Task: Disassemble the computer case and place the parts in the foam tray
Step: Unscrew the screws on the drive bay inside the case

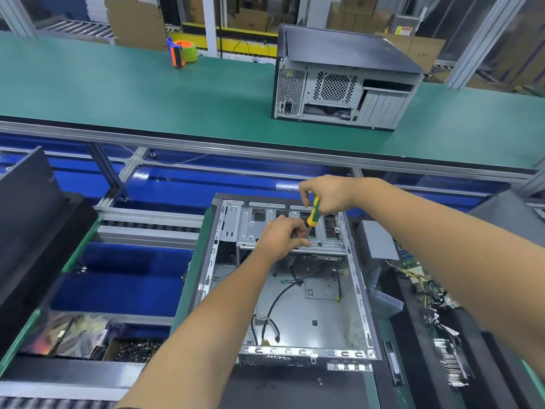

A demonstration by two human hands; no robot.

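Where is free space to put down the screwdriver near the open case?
Bare green belt lies between the tape dispenser and the closed case. Right of the open case, removed boards and cables crowd the space.

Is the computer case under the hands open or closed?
Open: the computer case has no side panel, so its bare metal floor and loose black cables show.

Tape dispenser [181, 53], second closed case [343, 81] on green conveyor [118, 93].
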